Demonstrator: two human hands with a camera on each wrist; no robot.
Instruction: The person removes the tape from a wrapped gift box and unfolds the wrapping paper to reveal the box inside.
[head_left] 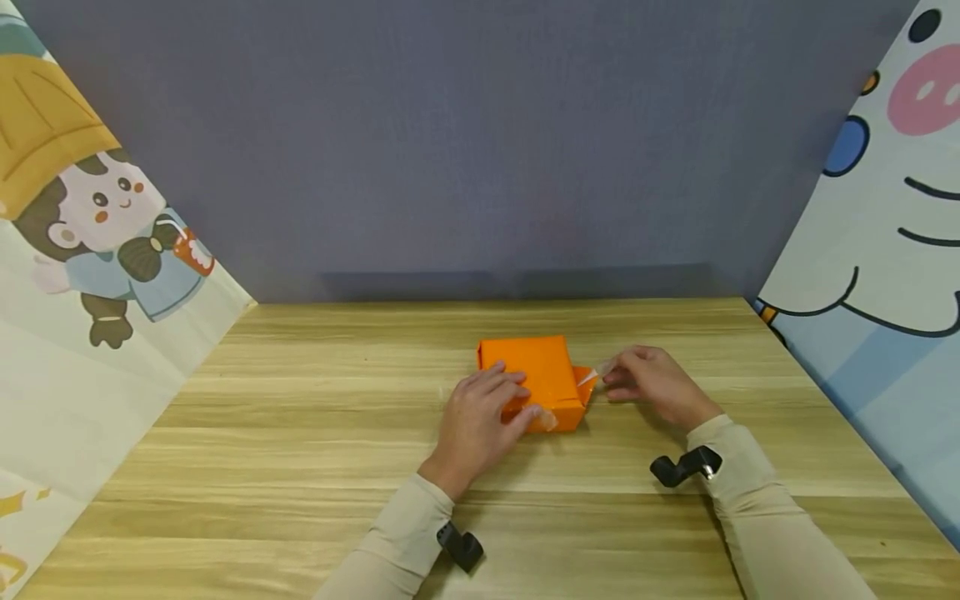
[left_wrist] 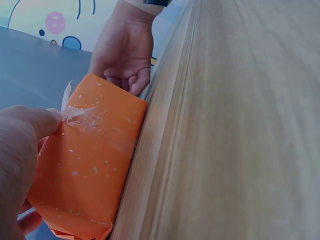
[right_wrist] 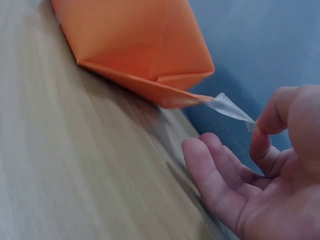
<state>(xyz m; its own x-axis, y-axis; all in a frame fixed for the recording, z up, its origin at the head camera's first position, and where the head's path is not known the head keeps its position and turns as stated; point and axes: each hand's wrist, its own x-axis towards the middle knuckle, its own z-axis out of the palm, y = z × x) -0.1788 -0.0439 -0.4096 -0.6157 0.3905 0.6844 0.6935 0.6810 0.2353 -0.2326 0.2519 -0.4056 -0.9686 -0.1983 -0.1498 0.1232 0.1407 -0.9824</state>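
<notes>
An orange paper-wrapped box [head_left: 536, 362] lies on the wooden table. My left hand [head_left: 474, 421] rests over its left part, fingers spread on the top and thumb at the upper front edge. Beside that thumb, wrinkled clear tape [left_wrist: 90, 118] is stuck across the front face in the left wrist view. At the box's right end a pointed paper flap [right_wrist: 167, 96] sticks outward, folded open. A twisted strip of clear tape [right_wrist: 229, 107] runs from the flap's tip to my right hand [head_left: 652, 385], whose thumb and index finger pinch it; the other fingers are loosely bent.
The wooden table [head_left: 300, 467] reaches back to a grey panel [head_left: 465, 150]. Cartoon-printed panels stand at the left [head_left: 60, 375] and right [head_left: 862, 250]. A faint piece of clear tape [head_left: 442, 392] shows just left of the box.
</notes>
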